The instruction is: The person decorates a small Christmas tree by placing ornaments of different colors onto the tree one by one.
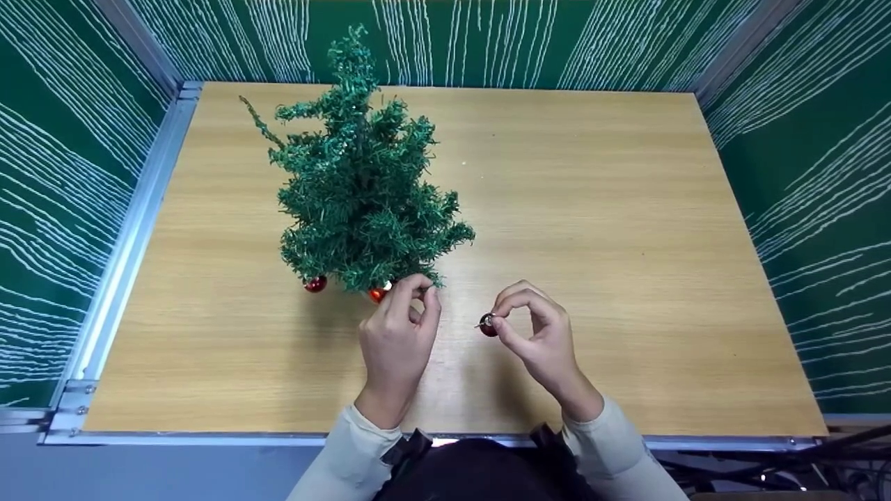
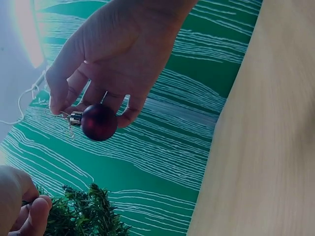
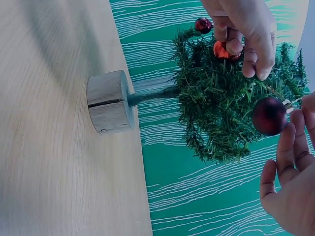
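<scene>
A wooden table (image 1: 626, 243) is enclosed on three sides by green walls (image 1: 821, 174) marked with thin white lines, and a metal rail (image 1: 132, 243) is fitted along its left edge. A small artificial Christmas tree (image 1: 362, 188) is stood on the left half of the table, rather nearer the far edge than the near one. In the right wrist view its thin trunk is seen set in a round wooden base (image 3: 109, 102) that rests on the table top. Two red baubles are already hung on the branches facing the near edge: one red bauble (image 1: 315, 283) towards the left, and an orange-red bauble (image 1: 378, 293) just beside the left hand.

The left hand (image 1: 398, 334) is raised to the lowest branches on the near side of the tree. Its fingers are curled together around a branch tip, which is pinched right next to the orange-red bauble.

The right hand (image 1: 539, 334) is held above the table, near the middle of the near edge and a little apart from the left hand. A dark red bauble (image 1: 488, 325) is pinched by its metal cap between thumb and forefinger, while the other fingers are loosely curled. The ball itself is left hanging free of the palm, clear of the tree and the table.
</scene>
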`<action>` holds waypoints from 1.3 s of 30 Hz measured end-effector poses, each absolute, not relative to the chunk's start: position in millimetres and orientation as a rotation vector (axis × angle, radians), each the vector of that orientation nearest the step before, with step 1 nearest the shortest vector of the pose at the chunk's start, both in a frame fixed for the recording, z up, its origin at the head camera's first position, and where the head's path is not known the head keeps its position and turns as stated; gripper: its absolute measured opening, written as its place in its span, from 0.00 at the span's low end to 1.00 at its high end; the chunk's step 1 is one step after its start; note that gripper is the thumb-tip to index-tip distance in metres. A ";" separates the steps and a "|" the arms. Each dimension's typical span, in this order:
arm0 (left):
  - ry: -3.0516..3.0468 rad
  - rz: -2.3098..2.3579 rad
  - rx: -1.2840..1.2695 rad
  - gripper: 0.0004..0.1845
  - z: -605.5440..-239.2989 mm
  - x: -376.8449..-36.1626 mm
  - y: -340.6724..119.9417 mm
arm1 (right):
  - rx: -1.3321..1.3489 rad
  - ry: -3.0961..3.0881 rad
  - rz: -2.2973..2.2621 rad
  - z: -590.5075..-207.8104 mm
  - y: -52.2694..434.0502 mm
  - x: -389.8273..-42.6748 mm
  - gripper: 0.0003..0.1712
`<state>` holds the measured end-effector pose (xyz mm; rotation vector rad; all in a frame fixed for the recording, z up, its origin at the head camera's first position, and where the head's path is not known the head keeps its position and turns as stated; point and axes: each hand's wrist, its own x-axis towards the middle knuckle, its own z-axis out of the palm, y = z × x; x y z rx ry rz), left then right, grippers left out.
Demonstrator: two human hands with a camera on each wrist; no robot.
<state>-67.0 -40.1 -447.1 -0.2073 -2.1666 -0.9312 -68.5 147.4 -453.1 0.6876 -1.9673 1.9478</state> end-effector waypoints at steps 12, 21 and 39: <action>-2.117 -0.952 -0.191 0.03 -445.8 -63.9 -43.9 | 0.674 -1.988 1.945 -451.6 147.1 -68.2 0.11; -2.105 -0.964 -0.187 0.02 -446.2 -62.0 -49.0 | 0.671 -1.992 1.953 -452.1 146.9 -69.7 0.11; -2.087 -0.960 -0.182 0.02 -441.9 -53.6 -60.1 | 0.663 -2.005 1.976 -450.9 144.3 -70.8 0.11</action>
